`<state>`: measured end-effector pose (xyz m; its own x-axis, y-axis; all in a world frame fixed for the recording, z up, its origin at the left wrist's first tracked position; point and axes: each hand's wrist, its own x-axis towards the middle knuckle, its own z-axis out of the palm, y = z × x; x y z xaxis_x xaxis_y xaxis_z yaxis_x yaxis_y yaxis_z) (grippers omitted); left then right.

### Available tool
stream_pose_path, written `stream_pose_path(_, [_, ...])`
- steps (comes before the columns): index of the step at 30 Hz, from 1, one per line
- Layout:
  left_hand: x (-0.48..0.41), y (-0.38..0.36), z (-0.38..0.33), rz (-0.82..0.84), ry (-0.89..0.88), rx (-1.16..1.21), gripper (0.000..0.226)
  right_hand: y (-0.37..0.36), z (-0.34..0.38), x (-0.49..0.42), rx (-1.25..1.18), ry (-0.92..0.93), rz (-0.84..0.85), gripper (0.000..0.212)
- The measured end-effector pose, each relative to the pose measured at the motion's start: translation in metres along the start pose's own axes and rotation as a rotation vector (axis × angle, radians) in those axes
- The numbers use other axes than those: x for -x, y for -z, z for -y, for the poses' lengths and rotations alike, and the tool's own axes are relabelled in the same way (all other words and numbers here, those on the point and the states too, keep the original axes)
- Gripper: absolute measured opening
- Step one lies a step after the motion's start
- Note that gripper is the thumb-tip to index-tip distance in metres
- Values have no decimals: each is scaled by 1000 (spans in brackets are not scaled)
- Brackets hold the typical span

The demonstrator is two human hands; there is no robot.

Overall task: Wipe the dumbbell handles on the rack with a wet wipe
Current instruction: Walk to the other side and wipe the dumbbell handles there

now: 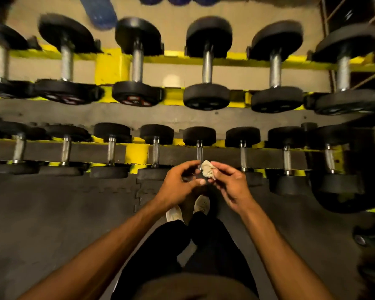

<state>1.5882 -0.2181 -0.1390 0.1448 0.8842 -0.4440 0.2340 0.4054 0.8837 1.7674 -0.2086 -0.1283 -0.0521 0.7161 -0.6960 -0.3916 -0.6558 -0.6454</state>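
I can read no text anywhere. The end faces of the dumbbells (135, 94) on the upper tier of the yellow rack (110, 66) carry red and pale markings, but they are too blurred to make out. To their right, the other heads show only faint smudges.

Both forearms are bare from the lower edge of the view up to the wrists, with no sleeves, watch or bands showing. The left hand (178, 185) and right hand (231, 185) wear no gloves or rings. The legs are in black trousers (204, 241). Two pale, low shoes (201, 204), probably off-white trainers, show beneath. A brownish top (195, 286) covers the torso.
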Motion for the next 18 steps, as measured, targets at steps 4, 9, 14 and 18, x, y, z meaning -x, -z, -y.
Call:
stream_pose_path(4, [36,6,-43,-91,-77,43,48,-21,13,46,-39,-39,24,24])
stream_pose_path(9, [65,19,-85,-74,-134,64,32,-33,40,89,-43,-33,145,28])
stream_pose_path(14, [75,22,-118,-105,-168,17,15,-33,64,109,115,99,216,39])
stream_pose_path(18, [83,6,-141,-104,-178,26,12,-30,85,124,106,103,160,24])
